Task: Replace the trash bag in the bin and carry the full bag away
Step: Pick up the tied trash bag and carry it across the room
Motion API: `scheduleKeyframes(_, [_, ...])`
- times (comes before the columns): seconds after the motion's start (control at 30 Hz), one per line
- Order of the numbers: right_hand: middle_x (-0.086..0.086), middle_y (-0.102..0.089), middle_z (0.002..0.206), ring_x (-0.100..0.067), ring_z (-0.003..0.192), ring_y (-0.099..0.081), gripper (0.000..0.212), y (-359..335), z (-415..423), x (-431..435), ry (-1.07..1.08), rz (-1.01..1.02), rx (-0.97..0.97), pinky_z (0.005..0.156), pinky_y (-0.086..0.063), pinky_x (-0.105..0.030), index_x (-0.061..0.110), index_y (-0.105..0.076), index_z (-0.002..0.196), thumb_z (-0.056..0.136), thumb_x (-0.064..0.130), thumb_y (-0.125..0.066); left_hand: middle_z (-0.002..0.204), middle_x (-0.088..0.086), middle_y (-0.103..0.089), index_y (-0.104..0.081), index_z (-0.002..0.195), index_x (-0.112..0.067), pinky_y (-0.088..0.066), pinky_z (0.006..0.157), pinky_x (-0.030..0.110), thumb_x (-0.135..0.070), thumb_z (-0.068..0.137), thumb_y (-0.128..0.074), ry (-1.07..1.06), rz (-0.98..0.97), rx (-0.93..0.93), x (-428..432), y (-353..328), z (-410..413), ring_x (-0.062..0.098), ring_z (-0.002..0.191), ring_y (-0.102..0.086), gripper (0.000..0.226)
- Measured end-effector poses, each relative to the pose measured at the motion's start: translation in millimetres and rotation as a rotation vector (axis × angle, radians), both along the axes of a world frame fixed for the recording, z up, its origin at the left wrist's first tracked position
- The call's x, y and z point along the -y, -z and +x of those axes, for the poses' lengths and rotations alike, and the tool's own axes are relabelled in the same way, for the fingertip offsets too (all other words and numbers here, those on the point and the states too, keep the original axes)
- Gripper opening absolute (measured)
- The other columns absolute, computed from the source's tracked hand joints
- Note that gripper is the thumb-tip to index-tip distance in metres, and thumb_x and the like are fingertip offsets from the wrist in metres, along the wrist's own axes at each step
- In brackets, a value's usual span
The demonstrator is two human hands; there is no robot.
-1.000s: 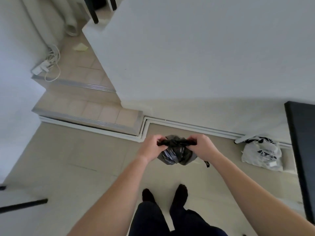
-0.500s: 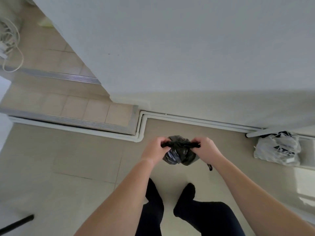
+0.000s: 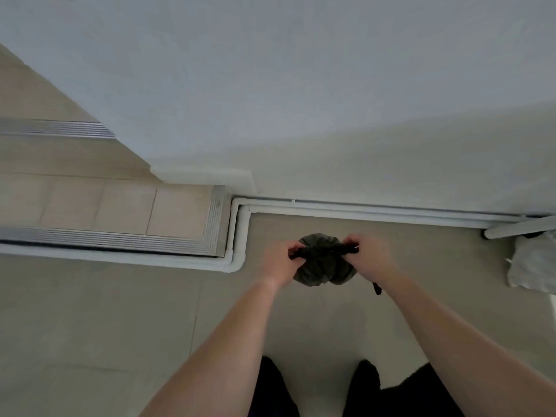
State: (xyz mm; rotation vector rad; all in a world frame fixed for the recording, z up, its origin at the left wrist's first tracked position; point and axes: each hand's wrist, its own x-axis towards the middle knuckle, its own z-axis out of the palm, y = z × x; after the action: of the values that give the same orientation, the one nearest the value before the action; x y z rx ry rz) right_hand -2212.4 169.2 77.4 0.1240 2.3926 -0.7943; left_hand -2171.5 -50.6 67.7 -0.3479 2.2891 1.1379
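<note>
White wall [image 3: 301,85], beige floor [image 3: 90,326], tiled step [image 3: 120,206].

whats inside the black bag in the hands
Nothing inside shows: the black bag is opaque, its top pulled shut between the left hand and right hand. Only its bulging outside is visible.

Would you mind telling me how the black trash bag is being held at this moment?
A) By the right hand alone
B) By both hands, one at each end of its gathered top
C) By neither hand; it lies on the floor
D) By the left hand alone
B: the left hand and the right hand each grip one end of the twisted top of the black trash bag.
</note>
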Motion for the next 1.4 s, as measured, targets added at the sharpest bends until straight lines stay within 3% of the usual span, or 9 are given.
scheduleKeyframes(0.13, [0.005,-0.072,0.086,-0.014,0.081,-0.066,0.019,64,-23,-8,0.041,-0.032,-0.011,0.064,-0.046,-0.028,0.033,-0.069,0.09,0.09,0.015,-0.065,0.114,-0.002,-0.076,-0.077,0.117,-0.022,-0.052,0.093,0.026,-0.017,0.094,-0.072,-0.016,-0.018,-0.042,-9,67,-23,0.014,0.102,-0.067,0.024])
scheduleKeyframes(0.23, [0.002,-0.072,0.088,-0.012,0.081,-0.064,0.018,102,-37,-13,0.061,-0.049,-0.061,0.061,-0.043,-0.022,0.025,-0.072,0.093,0.091,0.009,-0.063,0.112,-0.001,-0.077,-0.077,0.115,-0.022,-0.056,0.097,0.034,-0.014,0.093,-0.072,-0.046,-0.001,-0.061,-18,109,-39,0.018,0.104,-0.07,0.024])
scheduleKeyframes(0.37, [0.005,-0.067,0.081,-0.009,0.073,-0.059,0.021,140,-51,-15,0.067,-0.029,-0.157,0.057,-0.037,-0.016,0.023,-0.073,0.092,0.087,0.005,-0.064,0.113,0.003,-0.078,-0.077,0.116,-0.02,-0.057,0.098,0.036,-0.012,0.092,-0.073,-0.061,-0.01,-0.102,-25,156,-57,0.021,0.106,-0.072,0.026])
scheduleKeyframes(0.5, [0.006,-0.064,0.076,-0.01,0.07,-0.058,0.021,174,-54,-19,0.047,-0.008,-0.181,0.054,-0.037,-0.018,0.023,-0.071,0.09,0.084,0.004,-0.065,0.112,0.006,-0.079,-0.078,0.117,-0.016,-0.054,0.096,0.03,-0.012,0.092,-0.072,-0.021,-0.051,-0.14,-30,193,-66,0.023,0.107,-0.072,0.026])
scheduleKeyframes(0.6, [0.001,-0.066,0.079,-0.021,0.077,-0.062,0.022,194,-51,-22,0.033,0.015,-0.193,0.06,-0.04,-0.026,0.017,-0.074,0.097,0.081,0.004,-0.067,0.118,0.009,-0.078,-0.077,0.121,-0.013,-0.049,0.096,0.027,-0.011,0.093,-0.073,0.023,-0.086,-0.184,-34,211,-67,0.026,0.113,-0.071,0.028])
scheduleKeyframes(0.87, [-0.004,-0.068,0.083,-0.024,0.079,-0.061,0.021,210,-49,-21,0.013,0.047,-0.197,0.067,-0.041,-0.027,0.014,-0.075,0.099,0.082,0.006,-0.066,0.121,0.009,-0.077,-0.075,0.124,-0.014,-0.05,0.099,0.031,-0.012,0.095,-0.071,0.052,-0.121,-0.199,-36,226,-63,0.028,0.115,-0.07,0.029])
scheduleKeyframes(1.23, [0.0,-0.068,0.088,-0.026,0.091,-0.067,0.026,211,-52,-15,-0.01,0.006,-0.222,0.072,-0.046,-0.029,0.016,-0.075,0.103,0.08,0.007,-0.067,0.122,0.005,-0.077,-0.075,0.126,-0.014,-0.047,0.098,0.023,-0.012,0.096,-0.07,-0.012,-0.104,-0.201,-25,224,-66,0.022,0.114,-0.072,0.03])
scheduleKeyframes(1.4, [-0.005,-0.074,0.116,-0.027,0.11,-0.067,0.045,192,-51,-20,-0.084,0.015,-0.185,0.086,-0.052,-0.031,0.018,-0.072,0.121,0.076,0.012,-0.073,0.119,0.003,-0.075,-0.077,0.121,-0.017,-0.053,0.099,0.029,-0.017,0.095,-0.073,-0.07,-0.071,-0.199,-6,214,-64,0.022,0.107,-0.072,0.027])
